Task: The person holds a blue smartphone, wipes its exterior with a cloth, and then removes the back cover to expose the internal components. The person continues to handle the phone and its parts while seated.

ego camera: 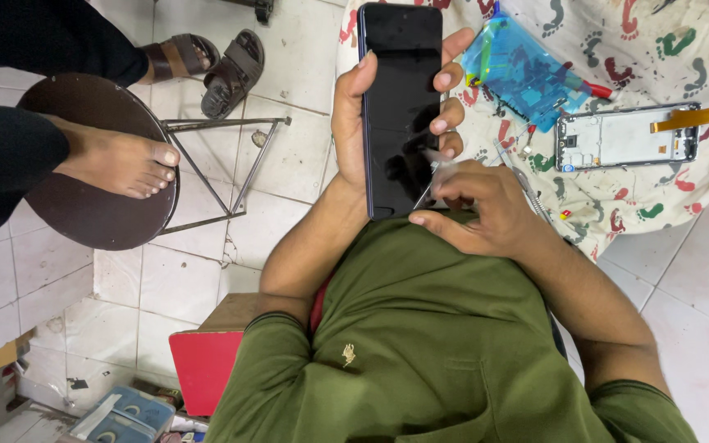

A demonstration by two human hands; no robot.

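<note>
Two hands work on one black smartphone [400,107], held upright in the view above a green shirt [420,344], its long axis running from the chest up toward the footprint-patterned cloth [617,205]. The left hand [371,115] is wrapped around its edges, fingers curled over the right side. The right hand [478,209] pinches a thin, blurred tool at the lower end. On the cloth lie a blue plastic packet [527,74] and a stripped phone frame [627,138].
</note>
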